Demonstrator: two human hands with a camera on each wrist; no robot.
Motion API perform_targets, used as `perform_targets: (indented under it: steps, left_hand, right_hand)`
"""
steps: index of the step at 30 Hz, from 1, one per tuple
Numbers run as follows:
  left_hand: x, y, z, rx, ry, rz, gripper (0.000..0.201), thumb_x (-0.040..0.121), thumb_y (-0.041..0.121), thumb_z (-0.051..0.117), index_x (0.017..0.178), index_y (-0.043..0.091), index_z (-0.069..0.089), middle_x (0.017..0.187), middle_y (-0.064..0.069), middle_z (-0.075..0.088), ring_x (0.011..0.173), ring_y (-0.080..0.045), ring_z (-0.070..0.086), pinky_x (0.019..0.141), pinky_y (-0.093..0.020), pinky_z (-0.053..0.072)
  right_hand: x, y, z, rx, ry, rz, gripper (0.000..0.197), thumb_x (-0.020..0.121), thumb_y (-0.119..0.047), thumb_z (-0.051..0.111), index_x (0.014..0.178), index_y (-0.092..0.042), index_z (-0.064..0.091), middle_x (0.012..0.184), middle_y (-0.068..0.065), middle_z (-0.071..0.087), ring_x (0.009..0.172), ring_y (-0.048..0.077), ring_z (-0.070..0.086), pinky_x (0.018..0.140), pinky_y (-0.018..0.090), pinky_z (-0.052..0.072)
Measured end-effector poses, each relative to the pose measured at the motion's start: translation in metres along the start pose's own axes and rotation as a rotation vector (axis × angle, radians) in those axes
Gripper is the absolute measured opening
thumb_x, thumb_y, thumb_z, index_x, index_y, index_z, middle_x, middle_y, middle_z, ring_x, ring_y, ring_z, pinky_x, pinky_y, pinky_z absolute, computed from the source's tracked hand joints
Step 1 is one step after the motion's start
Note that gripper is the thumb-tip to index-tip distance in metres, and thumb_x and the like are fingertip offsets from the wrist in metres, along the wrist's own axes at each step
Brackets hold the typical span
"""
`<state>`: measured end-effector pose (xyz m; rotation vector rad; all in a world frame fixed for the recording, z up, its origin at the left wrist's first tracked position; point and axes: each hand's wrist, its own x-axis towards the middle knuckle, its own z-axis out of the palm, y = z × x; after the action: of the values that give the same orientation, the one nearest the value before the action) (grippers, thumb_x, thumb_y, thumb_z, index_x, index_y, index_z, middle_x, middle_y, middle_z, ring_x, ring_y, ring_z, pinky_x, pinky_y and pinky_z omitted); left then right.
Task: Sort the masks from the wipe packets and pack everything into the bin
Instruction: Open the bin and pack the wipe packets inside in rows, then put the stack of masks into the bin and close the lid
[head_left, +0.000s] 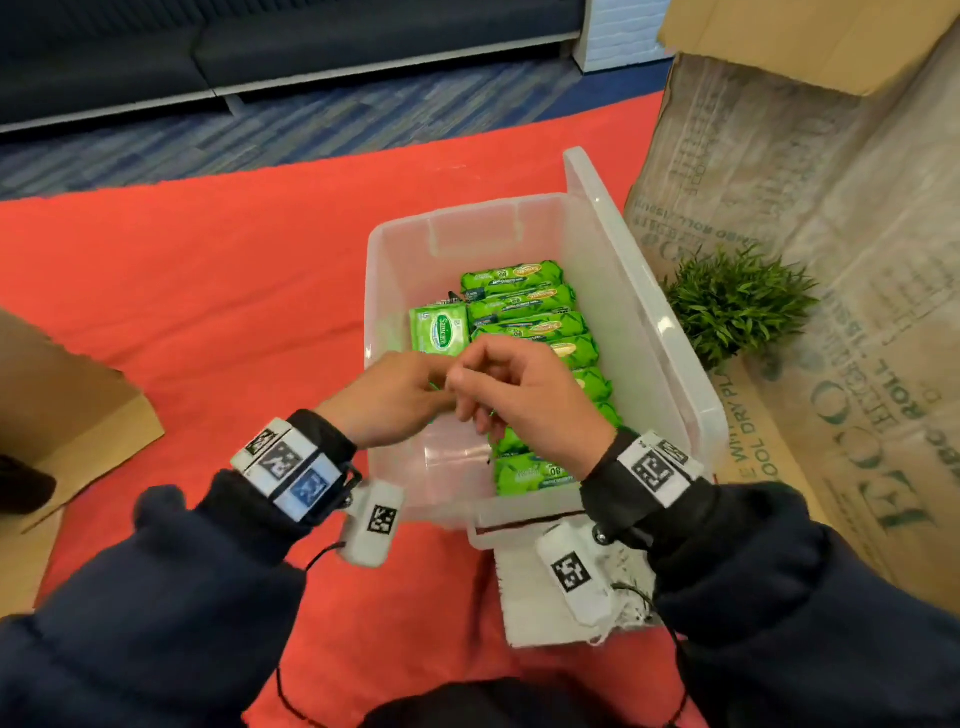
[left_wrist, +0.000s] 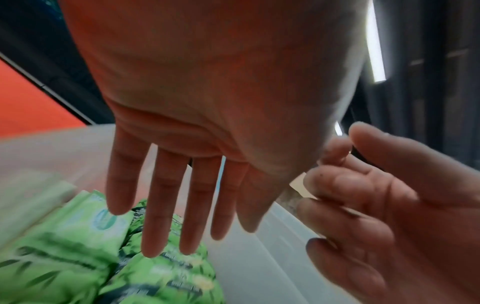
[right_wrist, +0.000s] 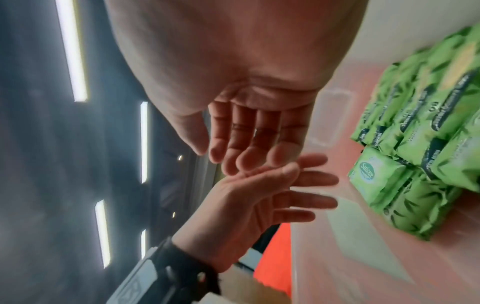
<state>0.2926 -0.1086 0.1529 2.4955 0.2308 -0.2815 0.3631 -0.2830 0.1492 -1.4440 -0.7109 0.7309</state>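
Note:
A clear plastic bin (head_left: 395, 249) stands on a red mat. Along its right side runs a row of green wipe packets (head_left: 524, 301) (left_wrist: 64, 257) (right_wrist: 428, 123), with one smaller light-green packet (head_left: 439, 330) (right_wrist: 374, 176) to their left. Both hands hover above the bin's middle, fingertips meeting. My left hand (head_left: 400, 389) (left_wrist: 182, 185) (right_wrist: 259, 195) has straight, spread fingers and holds nothing. My right hand (head_left: 519, 384) (left_wrist: 376, 205) (right_wrist: 246, 133) has loosely curled fingers, and no object shows in them. A thin green strand (head_left: 435, 387) shows by the fingertips; I cannot tell what it is.
The bin's lid (head_left: 597, 208) leans against its right side. A white frayed fabric piece (head_left: 545, 613) lies in front of the bin. Printed cardboard boxes (head_left: 831, 208) and a small green plant (head_left: 737, 306) stand to the right, brown cardboard (head_left: 62, 405) to the left.

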Motion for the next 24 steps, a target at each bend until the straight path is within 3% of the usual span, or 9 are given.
perform_targets:
  steps: [3,5,7,9,12,16,19,24]
  left_hand:
    - [-0.062,-0.019,0.028,0.109,-0.041,0.081,0.041,0.092,0.063,0.043,0.104,0.035,0.070,0.094,0.016,0.073,0.092,-0.003,0.066,0.085,-0.032,0.050]
    - [-0.088,-0.039,0.057,0.284,-0.022,0.140,0.049,0.093,0.065,0.037,0.115,0.035,0.069,0.105,0.016,0.071,0.106,-0.004,0.063,0.110,-0.037,0.038]
    - [-0.105,-0.051,0.080,0.341,0.062,0.220,0.046,0.095,0.061,0.042,0.124,0.033,0.066,0.113,0.013,0.068,0.117,-0.007,0.058,0.122,-0.040,0.020]
    - [-0.111,-0.059,0.090,0.299,0.153,0.260,0.045,0.095,0.055,0.047,0.128,0.031,0.064,0.115,0.009,0.067,0.121,-0.011,0.057,0.122,-0.041,0.016]
    - [-0.108,-0.061,0.094,0.264,0.222,0.282,0.044,0.091,0.051,0.048,0.126,0.030,0.065,0.113,0.009,0.068,0.118,-0.015,0.059,0.122,-0.044,0.018]
    - [-0.107,-0.065,0.100,0.268,0.248,0.303,0.044,0.087,0.046,0.062,0.126,0.027,0.065,0.115,0.009,0.068,0.120,-0.017,0.055,0.124,-0.046,0.016]
    - [-0.107,-0.066,0.102,0.287,0.267,0.304,0.043,0.085,0.043,0.062,0.124,0.026,0.064,0.117,0.008,0.067,0.121,-0.019,0.054,0.123,-0.043,0.012]
    - [-0.106,-0.067,0.096,0.280,0.214,0.301,0.047,0.087,0.037,0.060,0.132,0.028,0.061,0.119,0.006,0.067,0.124,-0.019,0.052,0.122,-0.038,0.006]
  right_hand:
    - [-0.045,0.007,0.010,-0.179,-0.216,0.088,0.023,0.099,-0.020,0.066,0.083,-0.003,0.068,0.073,0.020,0.071,0.059,0.025,0.065,0.053,0.037,0.052]
    - [-0.069,0.026,0.015,-0.415,-0.409,0.188,0.025,0.098,-0.030,0.067,0.086,-0.009,0.073,0.078,0.013,0.075,0.069,0.025,0.071,0.063,0.039,0.057]
    - [-0.091,0.052,0.016,-0.758,-0.581,0.241,0.030,0.092,-0.044,0.072,0.105,-0.017,0.075,0.100,0.003,0.077,0.091,0.022,0.071,0.083,0.039,0.056]
    - [-0.107,0.076,0.015,-1.054,-0.691,0.235,0.065,0.082,-0.052,0.078,0.136,-0.019,0.060,0.133,0.002,0.065,0.120,0.021,0.059,0.105,0.037,0.045]
    - [-0.125,0.102,0.008,-1.225,-0.698,0.233,0.115,0.071,-0.057,0.083,0.160,-0.013,0.025,0.161,0.007,0.036,0.145,0.024,0.037,0.121,0.035,0.027]
    - [-0.138,0.125,-0.002,-1.467,-0.697,0.254,0.150,0.053,-0.070,0.084,0.163,-0.015,-0.003,0.169,0.007,0.013,0.154,0.027,0.016,0.125,0.051,0.014]
    - [-0.135,0.135,0.002,-1.555,-0.646,0.304,0.153,0.047,-0.064,0.088,0.162,-0.018,-0.002,0.165,0.008,0.019,0.150,0.032,0.022,0.122,0.055,0.016]
    - [-0.129,0.142,0.012,-1.630,-0.589,0.331,0.145,0.045,-0.057,0.090,0.160,-0.016,0.013,0.154,0.012,0.032,0.140,0.038,0.034,0.117,0.049,0.025]
